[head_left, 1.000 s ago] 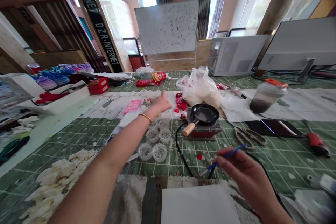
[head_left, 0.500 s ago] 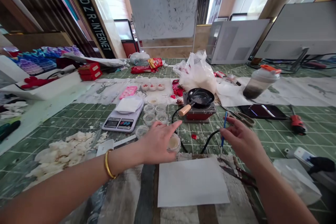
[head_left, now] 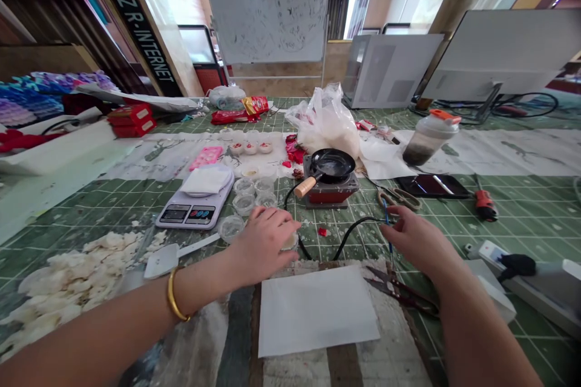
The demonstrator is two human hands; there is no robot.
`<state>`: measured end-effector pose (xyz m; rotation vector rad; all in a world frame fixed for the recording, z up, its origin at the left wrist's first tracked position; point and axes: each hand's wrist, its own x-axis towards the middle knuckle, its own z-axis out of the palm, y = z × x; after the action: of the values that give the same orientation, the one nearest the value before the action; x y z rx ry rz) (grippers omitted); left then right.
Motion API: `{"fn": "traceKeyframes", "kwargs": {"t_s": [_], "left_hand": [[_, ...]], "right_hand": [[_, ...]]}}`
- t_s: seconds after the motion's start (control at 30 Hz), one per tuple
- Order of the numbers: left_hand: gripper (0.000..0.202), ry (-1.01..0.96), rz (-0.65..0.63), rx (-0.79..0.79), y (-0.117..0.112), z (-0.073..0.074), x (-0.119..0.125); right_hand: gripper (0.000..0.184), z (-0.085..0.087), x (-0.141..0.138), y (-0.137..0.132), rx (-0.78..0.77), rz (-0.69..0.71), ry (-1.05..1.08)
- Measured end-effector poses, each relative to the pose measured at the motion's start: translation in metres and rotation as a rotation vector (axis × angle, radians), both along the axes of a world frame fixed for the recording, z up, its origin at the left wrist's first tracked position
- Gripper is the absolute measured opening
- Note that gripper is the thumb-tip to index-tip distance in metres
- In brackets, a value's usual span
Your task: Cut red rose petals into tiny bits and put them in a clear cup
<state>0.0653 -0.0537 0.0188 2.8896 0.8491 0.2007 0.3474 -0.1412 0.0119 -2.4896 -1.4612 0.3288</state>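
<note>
My left hand (head_left: 267,240) curls over a small clear cup (head_left: 290,243) with pale contents, just behind a white sheet of paper (head_left: 318,311). The hand covers most of the cup. Pinched in my right hand (head_left: 420,240) is a thin blue stick-like tool (head_left: 387,214), upright, with a narrow lower end. Dark-handled scissors (head_left: 399,290) lie below that hand, beside the paper. Several empty clear cups (head_left: 244,202) stand left of the small burner (head_left: 330,193), which carries a black pan (head_left: 333,164).
A kitchen scale (head_left: 195,202) with a white sheet on its plate stands left, near a white scoop (head_left: 163,260) and pale flakes (head_left: 82,278). A black cable (head_left: 351,231) loops across the mat. To the right are a phone (head_left: 433,186), a shaker bottle (head_left: 431,139) and a red-handled tool (head_left: 485,204).
My left fingers have closed in over the small cup; before, the index finger pointed out. My right hand still holds the blue tool. The view has turned slightly right.
</note>
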Motion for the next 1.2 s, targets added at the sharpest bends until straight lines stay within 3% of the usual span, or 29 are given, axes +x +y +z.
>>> {"fn": "traceKeyframes", "kwargs": {"t_s": [0.07, 0.4, 0.57, 0.67, 0.73, 0.83, 0.93, 1.0, 1.07, 1.2], "left_hand": [[0.017, -0.029, -0.047, 0.006, -0.001, 0.001, 0.009], [0.019, 0.168, -0.167, 0.148, 0.016, -0.016, 0.076], [0.017, 0.191, -0.176, 0.12, 0.018, -0.026, 0.091], [0.018, 0.206, -0.181, 0.082, 0.02, -0.023, 0.091], [0.019, 0.212, -0.186, 0.052, 0.02, -0.01, 0.084], [0.021, 0.185, -0.155, -0.025, 0.013, 0.025, 0.059], [0.022, 0.04, -0.016, -0.371, -0.001, 0.059, 0.021], [0.018, -0.013, 0.101, -0.565, -0.012, 0.073, -0.006], [0.013, -0.088, 0.205, -0.663, -0.023, 0.075, -0.028], [0.01, -0.257, 0.297, -0.793, -0.04, 0.059, -0.052]], "right_hand": [[0.045, 0.0, 0.007, -0.001, -0.027, -0.034, -0.053], [0.037, 0.0, 0.013, 0.001, -0.126, -0.081, -0.147], [0.036, -0.001, 0.014, 0.001, -0.139, -0.067, -0.162], [0.035, -0.003, 0.015, 0.001, -0.139, -0.056, -0.174], [0.036, -0.003, 0.015, -0.001, -0.136, -0.056, -0.19], [0.04, 0.002, 0.011, -0.006, -0.114, -0.054, -0.235], [0.032, 0.012, 0.002, -0.017, -0.125, 0.014, -0.249], [0.023, 0.018, -0.005, -0.027, -0.211, 0.081, -0.188], [0.021, 0.019, -0.01, -0.039, -0.312, 0.141, -0.148], [0.021, 0.007, -0.015, -0.058, -0.432, 0.235, -0.167]]}}
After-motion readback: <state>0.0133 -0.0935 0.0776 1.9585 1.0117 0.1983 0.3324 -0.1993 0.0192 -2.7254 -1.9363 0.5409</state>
